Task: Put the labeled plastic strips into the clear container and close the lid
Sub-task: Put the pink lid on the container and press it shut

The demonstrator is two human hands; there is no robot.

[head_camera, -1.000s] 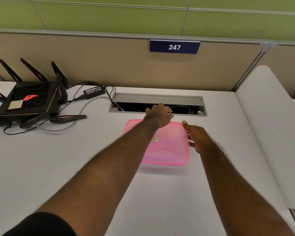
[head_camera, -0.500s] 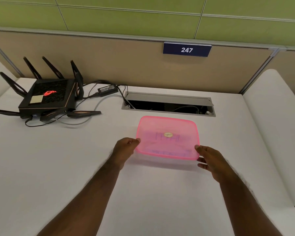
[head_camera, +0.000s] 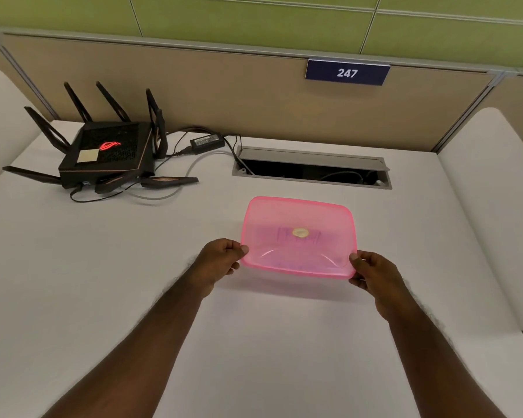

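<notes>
A container with a translucent pink lid (head_camera: 298,236) rests on the white desk (head_camera: 103,267), lid on. Through the lid I make out faint purple strips and a small round yellowish sticker (head_camera: 299,232). My left hand (head_camera: 221,260) pinches the lid's near left corner, thumb on top. My right hand (head_camera: 372,271) grips the near right corner the same way. The near edge of the lid looks slightly bowed. The container's clear body under the lid is mostly hidden.
A black router (head_camera: 106,152) with several antennas, its cables and a power brick (head_camera: 207,142) sit at the back left. An open cable hatch (head_camera: 311,170) lies just behind the container. A beige partition with a "247" sign (head_camera: 347,73) bounds the desk.
My hands left the far edge of the lid and came to its two near corners. The container now sits slightly closer to me, and the camera has tilted.
</notes>
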